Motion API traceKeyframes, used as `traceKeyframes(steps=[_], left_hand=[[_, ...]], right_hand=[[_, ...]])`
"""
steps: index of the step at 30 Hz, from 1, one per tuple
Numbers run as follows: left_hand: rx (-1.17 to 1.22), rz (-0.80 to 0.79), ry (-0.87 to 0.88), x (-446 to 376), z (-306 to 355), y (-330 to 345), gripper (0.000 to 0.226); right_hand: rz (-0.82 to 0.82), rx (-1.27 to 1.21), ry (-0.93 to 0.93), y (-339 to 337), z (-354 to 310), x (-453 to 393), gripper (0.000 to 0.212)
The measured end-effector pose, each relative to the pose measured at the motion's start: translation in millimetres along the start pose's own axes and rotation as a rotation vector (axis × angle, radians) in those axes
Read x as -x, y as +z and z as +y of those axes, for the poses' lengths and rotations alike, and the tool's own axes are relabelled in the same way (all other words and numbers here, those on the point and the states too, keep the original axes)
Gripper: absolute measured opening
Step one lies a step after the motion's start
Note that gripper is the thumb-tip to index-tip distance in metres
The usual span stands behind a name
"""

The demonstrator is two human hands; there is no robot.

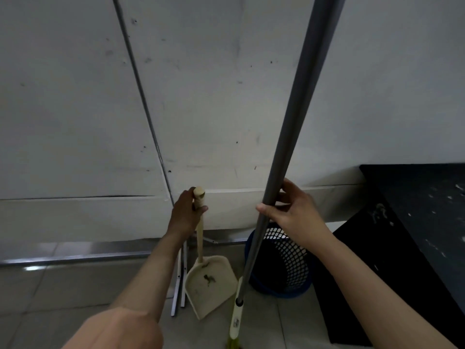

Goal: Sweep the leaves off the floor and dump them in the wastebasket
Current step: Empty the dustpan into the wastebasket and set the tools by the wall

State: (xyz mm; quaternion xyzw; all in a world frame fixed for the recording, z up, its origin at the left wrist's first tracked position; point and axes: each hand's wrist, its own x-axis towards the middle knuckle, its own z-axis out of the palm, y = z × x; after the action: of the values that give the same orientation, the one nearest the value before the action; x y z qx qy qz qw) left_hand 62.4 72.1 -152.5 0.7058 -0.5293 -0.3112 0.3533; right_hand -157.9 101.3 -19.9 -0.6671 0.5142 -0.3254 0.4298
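Note:
My left hand [186, 215] grips the top of the cream dustpan's long handle [199, 238]. The dustpan's scoop [214, 290] rests on the tiled floor with a few small green leaf bits [209, 278] inside. My right hand [289, 210] is closed around the grey broom pole [297, 117], which runs up out of the frame. The broom's cream collar and yellow-green bristles [235, 342] show at the bottom edge. A dark blue mesh wastebasket [289, 268] stands just right of the dustpan, behind the pole, partly hidden by my right forearm.
A white wall [226, 84] with a low ledge faces me closely. Two thin metal strips [180, 285] lean on the floor left of the dustpan. A black speckled cabinet or counter [415, 235] fills the right side beside the wastebasket.

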Motion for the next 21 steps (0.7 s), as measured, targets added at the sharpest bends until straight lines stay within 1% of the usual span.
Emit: traceKeyframes(steps=[5,8,12,15,21], left_hand=[[0.055,-0.024,0.054,-22.3,1.6,1.9,0.031],[0.062,-0.025,0.086,-34.6,2.1,4.3,0.032],[0.054,-0.022,0.134,-62.2,2.5,8.4,0.036],[0.041,-0.049,0.171,-77.6,2.0,12.4,0.038],[0.063,-0.084,0.09,-110.6,8.0,18.7,0.04]], right_hand=[[-0.021,-0.029,0.025,1.8,5.5,-23.2,0.034],[-0.021,-0.009,0.046,6.6,7.5,-31.1,0.035],[0.058,-0.013,0.07,12.4,6.5,-47.7,0.034],[0.105,0.014,0.086,21.1,5.6,-58.9,0.035],[0.175,0.055,0.141,34.6,5.3,-81.8,0.032]])
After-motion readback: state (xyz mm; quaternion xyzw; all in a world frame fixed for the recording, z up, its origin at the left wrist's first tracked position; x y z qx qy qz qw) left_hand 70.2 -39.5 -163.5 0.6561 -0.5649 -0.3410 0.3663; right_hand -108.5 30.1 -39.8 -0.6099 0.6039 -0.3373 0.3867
